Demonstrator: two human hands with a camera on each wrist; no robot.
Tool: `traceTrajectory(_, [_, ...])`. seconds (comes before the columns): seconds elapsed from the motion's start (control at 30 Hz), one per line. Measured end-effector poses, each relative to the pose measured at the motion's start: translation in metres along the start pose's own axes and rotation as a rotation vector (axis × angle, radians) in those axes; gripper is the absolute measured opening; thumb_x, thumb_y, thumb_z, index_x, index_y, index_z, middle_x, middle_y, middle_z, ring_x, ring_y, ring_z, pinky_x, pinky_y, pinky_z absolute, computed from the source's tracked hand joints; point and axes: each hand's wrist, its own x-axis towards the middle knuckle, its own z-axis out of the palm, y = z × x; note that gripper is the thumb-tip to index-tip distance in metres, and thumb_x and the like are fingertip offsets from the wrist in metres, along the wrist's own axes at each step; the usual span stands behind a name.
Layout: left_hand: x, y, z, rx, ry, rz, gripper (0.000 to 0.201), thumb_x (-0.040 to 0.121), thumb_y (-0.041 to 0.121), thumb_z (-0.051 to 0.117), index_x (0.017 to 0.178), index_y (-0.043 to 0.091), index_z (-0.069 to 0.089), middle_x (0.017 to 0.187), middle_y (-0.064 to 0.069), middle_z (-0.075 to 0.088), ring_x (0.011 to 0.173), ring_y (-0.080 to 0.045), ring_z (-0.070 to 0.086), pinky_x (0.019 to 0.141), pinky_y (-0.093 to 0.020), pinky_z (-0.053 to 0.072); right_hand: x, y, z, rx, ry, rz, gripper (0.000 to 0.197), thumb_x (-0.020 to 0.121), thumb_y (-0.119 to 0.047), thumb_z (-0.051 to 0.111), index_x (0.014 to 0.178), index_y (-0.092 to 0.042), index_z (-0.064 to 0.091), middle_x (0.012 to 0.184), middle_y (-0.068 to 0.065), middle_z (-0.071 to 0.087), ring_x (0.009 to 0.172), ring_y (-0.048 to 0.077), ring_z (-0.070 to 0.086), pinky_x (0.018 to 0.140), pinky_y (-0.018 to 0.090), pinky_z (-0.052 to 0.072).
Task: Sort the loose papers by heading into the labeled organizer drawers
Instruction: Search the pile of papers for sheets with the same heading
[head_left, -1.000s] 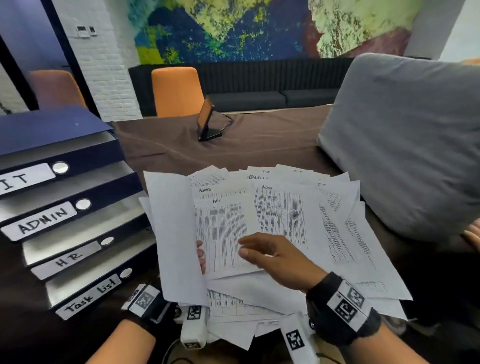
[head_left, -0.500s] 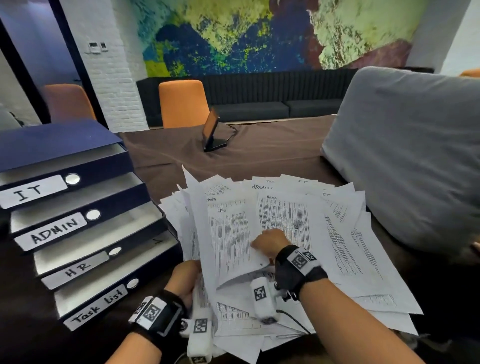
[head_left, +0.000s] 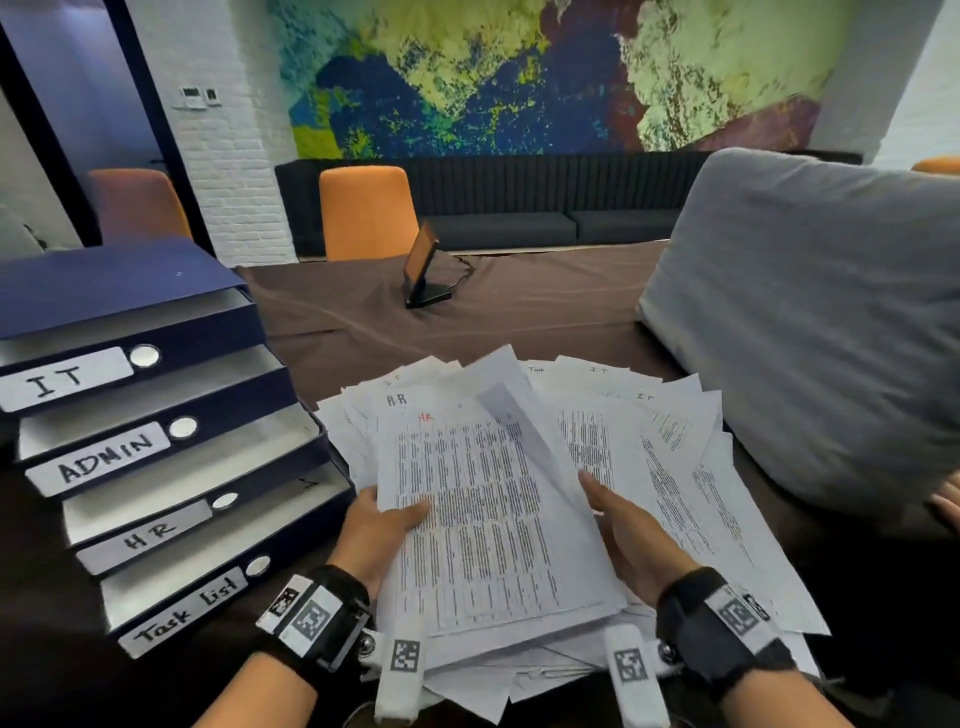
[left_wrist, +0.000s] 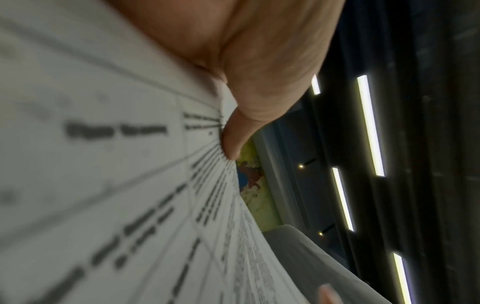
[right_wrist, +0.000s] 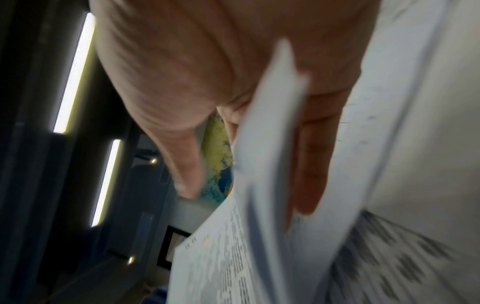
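White HR sheet (head_left: 483, 519) pinched between both hands' fingers (head_left: 415, 512).

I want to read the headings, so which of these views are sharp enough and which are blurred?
Head view: sharp, HR heading and drawer labels legible. Left wrist: near print out of focus. Right wrist: papers motion-blurred, nothing readable.
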Motion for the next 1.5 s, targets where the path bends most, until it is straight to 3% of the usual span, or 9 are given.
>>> traceTrajectory(0.13, [-0.006,0.028,0.014,0.144,0.047,0.257,0.039,0.087,0.017,0.076,0.122,0.023,0.061,0.113,0.002,0.073,0.105,-0.020,0.070,0.097,-0.050,0.054,0.013,-0.030,0.004,-0.283,0.051,-0.188,0.012,0.090,-0.018,0.071,0.101,-0.016,0.073,0.106,0.009,0.074,0.094,0.027,0.072,0.087,0.044,0.058])
traceTrajectory(0.27, [-0.012,0.068,0.025,0.139,0.100,0.428,0.021,0.086,0.023,0.076,0.103,0.030,0.067,0.103,0.007,0.074,0.101,-0.019,0.071,0.096,-0.050,0.055,0.016,-0.066,0.011,-0.244,0.145,-0.435,0.018,0.090,-0.001,0.064,0.098,-0.013,0.073,0.104,0.010,0.075,0.099,0.033,0.071,0.088,0.046,0.058])
traceTrajectory(0.4, [-0.010,0.091,0.026,-0.006,-0.005,0.448,0.051,0.070,0.034,0.089,0.115,0.021,0.069,0.109,-0.001,0.076,0.105,-0.026,0.072,0.094,-0.051,0.056,0.011,-0.087,0.010,-0.209,0.093,-0.541,0.020,0.088,-0.003,0.070,0.103,-0.015,0.074,0.105,0.006,0.076,0.101,0.027,0.072,0.092,0.045,0.055])
traceTrajectory(0.6, [-0.008,0.093,0.030,0.086,-0.148,0.452,0.080,0.046,0.050,0.094,0.113,0.010,0.072,0.108,-0.007,0.077,0.103,-0.028,0.073,0.095,-0.051,0.055,0.010,-0.083,0.010,-0.276,0.045,-0.542,0.031,0.078,-0.010,0.081,0.107,-0.017,0.075,0.106,0.002,0.076,0.104,0.021,0.071,0.099,0.044,0.052])
traceTrajectory(0.87, [-0.010,0.095,0.032,0.135,-0.126,0.426,0.042,0.075,0.043,0.074,0.111,0.021,0.072,0.105,-0.002,0.078,0.102,-0.025,0.073,0.095,-0.055,0.055,0.010,-0.085,0.011,-0.280,0.015,-0.500,0.024,0.080,-0.012,0.079,0.103,-0.017,0.075,0.102,0.001,0.077,0.099,0.020,0.073,0.094,0.041,0.053])
traceTrajectory(1.0, [-0.005,0.093,0.022,-0.173,0.047,0.394,0.051,0.073,0.036,0.076,0.120,0.016,0.069,0.114,-0.004,0.075,0.110,-0.025,0.070,0.101,-0.052,0.052,0.019,-0.073,0.002,-0.313,0.051,-0.401,0.020,0.079,-0.019,0.080,0.093,-0.006,0.077,0.096,0.009,0.077,0.090,0.028,0.074,0.088,0.045,0.057])
traceTrajectory(1.13, [-0.001,0.085,0.003,-0.489,0.170,0.272,0.051,0.078,0.030,0.078,0.125,0.015,0.068,0.119,-0.007,0.073,0.113,-0.030,0.068,0.103,-0.058,0.048,0.027,-0.046,0.007,0.070,-0.002,-0.287,0.049,0.071,-0.020,0.075,0.113,0.004,0.066,0.107,0.016,0.074,0.091,0.030,0.072,0.078,0.036,0.062])
traceTrajectory(1.33, [-0.013,0.076,-0.012,-0.581,0.176,0.233,0.036,0.088,0.028,0.074,0.123,0.017,0.069,0.119,-0.011,0.073,0.109,-0.034,0.070,0.101,-0.060,0.049,0.017,-0.040,0.066,0.190,-0.145,-0.249,0.018,0.097,-0.007,0.054,0.108,-0.005,0.069,0.105,0.013,0.075,0.093,0.028,0.074,0.072,0.037,0.060])
traceTrajectory(1.5, [-0.048,0.084,-0.033,-0.836,0.115,0.352,0.059,0.097,0.062,0.044,0.135,0.020,0.062,0.135,-0.015,0.063,0.125,-0.038,0.059,0.110,-0.060,0.038,0.021,-0.057,0.081,0.122,-0.181,-0.139,0.025,0.096,0.000,0.051,0.117,0.006,0.063,0.111,0.020,0.073,0.099,0.035,0.072,0.077,0.040,0.062])
